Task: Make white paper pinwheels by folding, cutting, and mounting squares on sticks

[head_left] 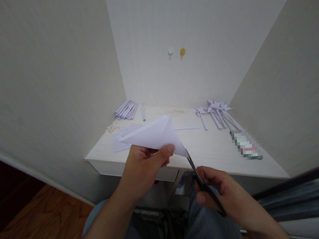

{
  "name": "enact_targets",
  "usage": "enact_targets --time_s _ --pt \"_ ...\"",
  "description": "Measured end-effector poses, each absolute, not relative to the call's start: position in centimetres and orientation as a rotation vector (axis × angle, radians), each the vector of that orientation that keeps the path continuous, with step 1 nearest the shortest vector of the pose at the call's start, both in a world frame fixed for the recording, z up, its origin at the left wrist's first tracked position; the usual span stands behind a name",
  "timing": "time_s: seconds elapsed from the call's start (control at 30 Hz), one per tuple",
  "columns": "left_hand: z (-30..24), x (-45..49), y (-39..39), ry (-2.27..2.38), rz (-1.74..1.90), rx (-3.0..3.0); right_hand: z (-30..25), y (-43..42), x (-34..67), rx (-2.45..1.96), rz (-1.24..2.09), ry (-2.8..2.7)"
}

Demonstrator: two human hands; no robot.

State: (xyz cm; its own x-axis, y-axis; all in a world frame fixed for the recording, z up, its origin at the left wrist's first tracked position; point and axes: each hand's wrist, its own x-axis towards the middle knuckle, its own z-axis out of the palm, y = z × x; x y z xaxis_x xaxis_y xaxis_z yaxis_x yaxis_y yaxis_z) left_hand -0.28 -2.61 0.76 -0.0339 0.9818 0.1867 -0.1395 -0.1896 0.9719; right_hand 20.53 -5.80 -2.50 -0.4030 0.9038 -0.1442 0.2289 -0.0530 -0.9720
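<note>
My left hand (pixel 145 164) pinches a folded white paper triangle (pixel 157 135) and holds it up over the near edge of the pale desk (pixel 208 148). Black scissors (pixel 204 185) sit in my right hand (pixel 227 192), fingers through the handles. Their blades touch the paper's lower right corner.
On the desk lie a bundle of rolled paper sticks (pixel 126 109) at the back left, a single stick (pixel 143 113), flat white sheets (pixel 122 140), several paper pinwheels (pixel 217 113) at the back right and a flat packet (pixel 246 145). Walls enclose the desk on three sides.
</note>
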Motion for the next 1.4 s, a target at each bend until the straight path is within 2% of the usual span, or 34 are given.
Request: enact_targets --time_s 1.4 --pt "-2.2 -0.1 -2.0 0.806 1.349 1.073 -3.4 -5.5 20.3 -1.177 1.552 -1.553"
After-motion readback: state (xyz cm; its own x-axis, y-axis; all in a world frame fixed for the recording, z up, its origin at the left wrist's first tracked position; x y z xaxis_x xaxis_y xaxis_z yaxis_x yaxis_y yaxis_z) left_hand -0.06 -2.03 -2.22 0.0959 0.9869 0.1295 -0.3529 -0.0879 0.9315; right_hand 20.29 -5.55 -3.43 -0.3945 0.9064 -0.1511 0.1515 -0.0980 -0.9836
